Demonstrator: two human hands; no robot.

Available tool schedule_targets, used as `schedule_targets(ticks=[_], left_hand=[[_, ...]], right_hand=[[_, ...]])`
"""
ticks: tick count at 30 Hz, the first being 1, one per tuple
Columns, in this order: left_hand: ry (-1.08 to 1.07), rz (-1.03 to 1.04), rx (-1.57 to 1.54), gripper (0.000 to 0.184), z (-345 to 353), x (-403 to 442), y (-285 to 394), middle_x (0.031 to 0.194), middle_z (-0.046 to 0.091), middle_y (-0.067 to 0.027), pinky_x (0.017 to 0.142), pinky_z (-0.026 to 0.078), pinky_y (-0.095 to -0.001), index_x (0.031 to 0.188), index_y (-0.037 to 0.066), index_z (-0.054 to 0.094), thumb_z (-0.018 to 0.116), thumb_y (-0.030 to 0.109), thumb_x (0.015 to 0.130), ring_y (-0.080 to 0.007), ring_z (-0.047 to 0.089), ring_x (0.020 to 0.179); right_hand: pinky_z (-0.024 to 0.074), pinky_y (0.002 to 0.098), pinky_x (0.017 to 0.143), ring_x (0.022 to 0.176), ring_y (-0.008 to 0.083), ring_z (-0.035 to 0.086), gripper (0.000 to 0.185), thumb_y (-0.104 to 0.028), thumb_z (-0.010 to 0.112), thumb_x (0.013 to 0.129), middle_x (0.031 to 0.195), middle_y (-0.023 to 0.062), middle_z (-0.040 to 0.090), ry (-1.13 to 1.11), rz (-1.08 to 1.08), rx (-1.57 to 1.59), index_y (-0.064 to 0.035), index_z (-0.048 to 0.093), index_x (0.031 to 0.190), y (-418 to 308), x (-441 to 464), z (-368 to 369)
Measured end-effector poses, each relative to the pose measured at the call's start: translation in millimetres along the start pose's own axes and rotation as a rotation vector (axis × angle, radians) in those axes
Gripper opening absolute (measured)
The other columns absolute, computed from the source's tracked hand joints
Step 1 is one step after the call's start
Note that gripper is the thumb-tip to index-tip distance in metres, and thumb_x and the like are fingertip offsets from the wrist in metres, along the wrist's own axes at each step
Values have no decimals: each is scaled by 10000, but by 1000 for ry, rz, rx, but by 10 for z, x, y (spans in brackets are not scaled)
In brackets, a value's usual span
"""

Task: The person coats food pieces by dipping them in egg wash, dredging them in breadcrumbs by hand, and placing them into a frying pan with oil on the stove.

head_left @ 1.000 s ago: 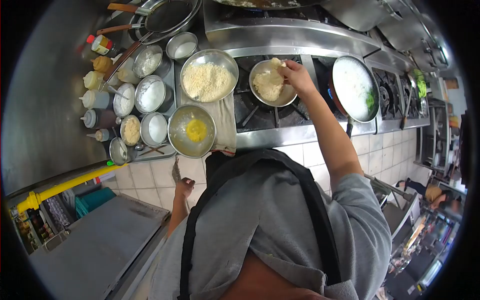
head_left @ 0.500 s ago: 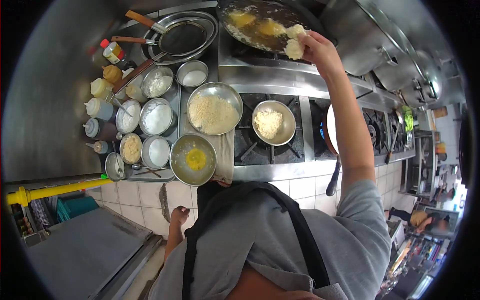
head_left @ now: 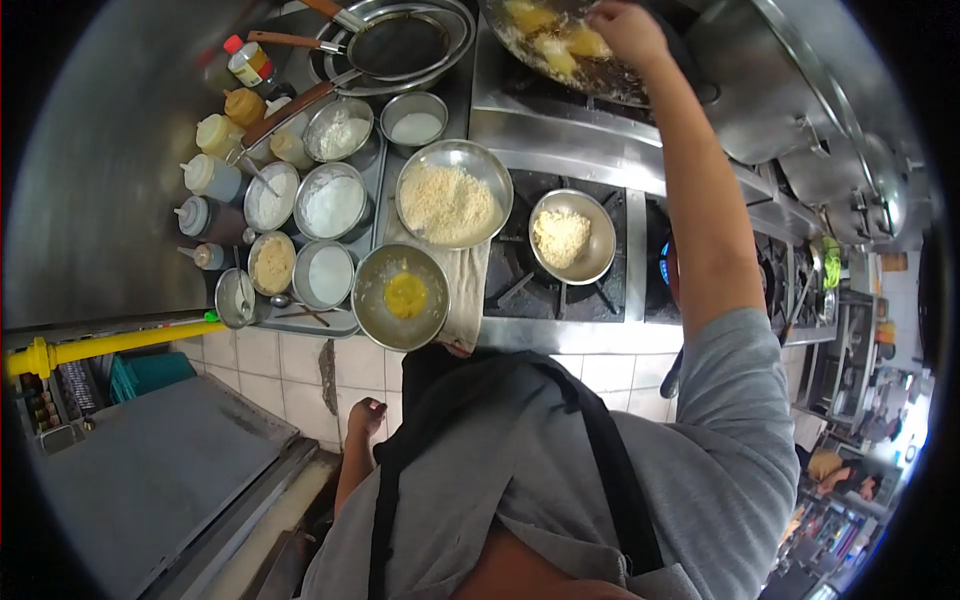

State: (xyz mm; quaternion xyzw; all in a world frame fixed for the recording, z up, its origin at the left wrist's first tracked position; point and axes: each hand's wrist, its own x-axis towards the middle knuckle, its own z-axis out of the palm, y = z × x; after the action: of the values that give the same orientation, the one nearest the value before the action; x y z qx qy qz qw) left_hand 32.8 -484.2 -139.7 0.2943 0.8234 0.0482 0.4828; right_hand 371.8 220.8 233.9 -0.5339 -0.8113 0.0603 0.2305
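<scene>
My right hand [head_left: 632, 36] is over the near edge of a wide pan of bubbling oil [head_left: 510, 45]. Its fingers are bent together and point down. Whether they hold anything is hidden from me. Below and left of the fingertips, a pale coated piece [head_left: 555, 53] sits in the oil beside yellower frying pieces [head_left: 588, 42]. My left hand [head_left: 368, 415] hangs low at my side over the tiled floor, fingers curled in and nothing visible in them. Nearest to it on the counter is a steel bowl with yellow beaten egg [head_left: 405, 295].
A large bowl of crumbs [head_left: 445, 205] and a smaller crumb bowl [head_left: 560, 238] stand nearby, the latter on a burner. Several bowls of white powder [head_left: 333, 205], squeeze bottles [head_left: 210, 178] and strainers [head_left: 400, 45] fill the left. A blue flame [head_left: 665, 265] burns under my right arm. Big pots [head_left: 745, 90] stand right.
My right hand has moved farther over the oil. The pale coated lump seen in its fingers no longer shows there, and a pale piece now lies in the oil. The whole view has shifted slightly.
</scene>
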Motion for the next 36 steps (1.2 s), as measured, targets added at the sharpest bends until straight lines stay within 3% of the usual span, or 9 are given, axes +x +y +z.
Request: schedule_targets(ticks=[2, 5, 6, 7, 13, 19, 27, 33, 36], left_hand=[[19, 75, 124, 294, 6, -4, -46, 772, 717, -118, 712, 532, -396, 869, 51, 688, 664, 344, 851, -273, 700, 755], [-5, 118, 167, 321, -44, -1, 0, 780, 718, -131, 720, 533, -409, 877, 46, 691, 668, 366, 857, -289, 703, 768], [0, 91, 153, 321, -91, -42, 98, 770, 717, -132, 707, 536, -404, 889, 38, 694, 664, 357, 857, -285, 704, 746], [3, 117, 109, 323, -62, 68, 20, 757, 716, -131, 699, 539, -396, 902, 37, 696, 661, 354, 856, -285, 703, 730], [2, 94, 62, 330, -81, 380, 11, 752, 718, -118, 729, 540, -374, 941, 42, 700, 639, 352, 845, -277, 708, 749], [-14, 110, 49, 336, -119, 396, 135, 782, 725, -112, 741, 538, -367, 953, 41, 696, 636, 352, 840, -259, 711, 772], [-34, 72, 5, 331, -70, 266, -48, 778, 725, -120, 729, 543, -356, 955, 40, 695, 639, 346, 842, -249, 715, 766], [-14, 64, 21, 329, -77, 157, -295, 735, 718, -119, 701, 547, -358, 916, 22, 700, 642, 338, 846, -249, 711, 714], [-38, 20, -8, 323, -88, 96, -378, 737, 721, -116, 701, 546, -360, 912, 19, 702, 640, 330, 853, -248, 711, 715]], right_hand=[[492, 374, 623, 619, 248, 640, 247, -253, 682, 818, 738, 155, 684, 263, -141, 233, -25, 719, 903, -432, -468, -489], [497, 309, 641, 667, 155, 634, 195, -177, 671, 855, 738, 97, 689, 202, 157, 520, -13, 710, 951, -719, -1186, -785], [492, 289, 622, 659, 136, 630, 168, -143, 663, 861, 735, 76, 694, 203, 31, 546, 4, 710, 926, -587, -1385, -696], [503, 355, 706, 730, 225, 662, 257, -322, 682, 842, 817, 114, 705, 150, 145, 205, -111, 734, 980, -76, -1491, -387], [524, 396, 890, 993, 279, 670, 387, -255, 663, 814, 1094, 119, 706, -562, 3, -54, -151, 684, 1186, 310, -2636, 730], [470, 401, 1010, 1171, 301, 588, 566, -240, 684, 765, 1345, 85, 586, -596, -182, -136, -140, 593, 1314, 306, -2881, 1222], [499, 413, 944, 1126, 296, 607, 436, -211, 661, 784, 1264, 84, 614, -635, -155, -128, -145, 631, 1214, 188, -2832, 1220], [530, 405, 879, 1044, 287, 646, 290, -215, 616, 830, 1160, 91, 660, -337, -215, -258, -102, 675, 1090, 180, -2998, 1330], [532, 426, 728, 801, 318, 682, 263, -241, 643, 850, 845, 149, 691, -201, 145, 4, -75, 685, 1049, 212, -2991, 1210]])
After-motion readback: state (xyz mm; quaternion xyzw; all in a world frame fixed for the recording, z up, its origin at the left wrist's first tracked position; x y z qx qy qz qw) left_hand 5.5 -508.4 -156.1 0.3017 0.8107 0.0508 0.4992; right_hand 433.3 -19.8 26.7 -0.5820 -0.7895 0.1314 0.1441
